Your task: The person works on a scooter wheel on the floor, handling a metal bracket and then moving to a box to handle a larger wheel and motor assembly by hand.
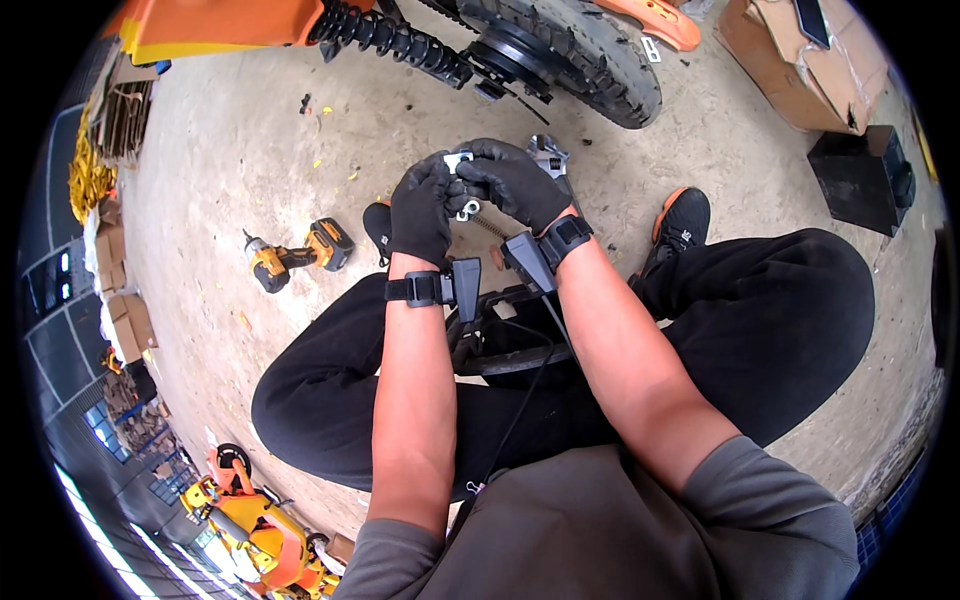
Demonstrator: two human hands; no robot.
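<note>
Both of my hands wear black gloves. My left hand (425, 205) and my right hand (508, 183) meet in the middle, fingers closed around a small silver metal bracket (457, 160). A silver ring-shaped piece (470, 209) shows just below my fingers, beside a thin coiled spring (489, 227) that runs down toward my right wrist. Behind my right hand a silver metal part (548, 152) lies on the floor, partly hidden. A black curved component (500, 360) rests between my crossed legs, partly covered by my forearms and the cables from my wrist devices.
A yellow-and-black cordless driver (325, 243) lies left on the concrete floor (220, 160). Ahead stand a motorbike's knobbly tyre (610, 80) and coil shock (390, 45). A cardboard box (790, 75) and black metal box (855, 175) sit right. An orange-yellow vehicle (255, 530) stands behind left.
</note>
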